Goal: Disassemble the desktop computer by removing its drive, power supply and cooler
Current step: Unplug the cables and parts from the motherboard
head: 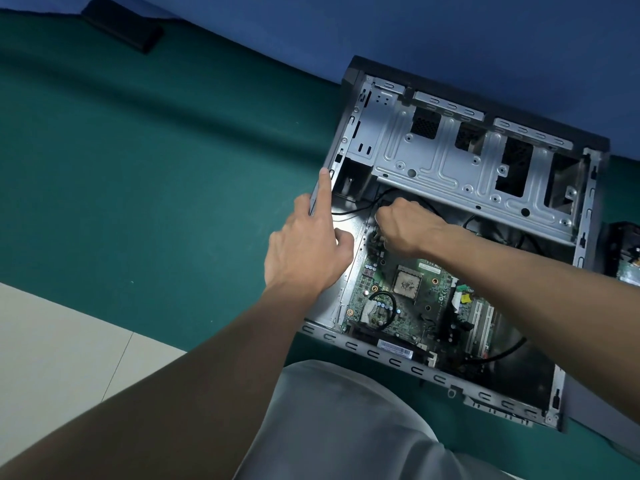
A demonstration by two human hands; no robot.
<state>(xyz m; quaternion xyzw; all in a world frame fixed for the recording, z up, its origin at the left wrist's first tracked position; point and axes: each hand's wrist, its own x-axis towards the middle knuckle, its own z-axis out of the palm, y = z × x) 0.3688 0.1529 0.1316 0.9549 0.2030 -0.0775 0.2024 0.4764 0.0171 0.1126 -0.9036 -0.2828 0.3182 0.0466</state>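
- The computer case [415, 370] lies open on its side at the far right edge of the green mat [156, 168], so we look straight down into it.
- The left hand [306, 251] straddles the case's left wall, index finger straight along the rim and thumb inside. We judge that it steadies the case against a pull.
- The right hand [405, 225] is curled knuckles-up just below the drive cage [450, 161], at the far end of the motherboard [408, 306]. A black cable [349, 212] runs nearby, but we cannot tell what the fingers grip.
- The processor [408, 284] sits bare, so the cooler seems to be off already.
- A dark part [623, 254] lies beside the case's right wall, cut off by the frame.
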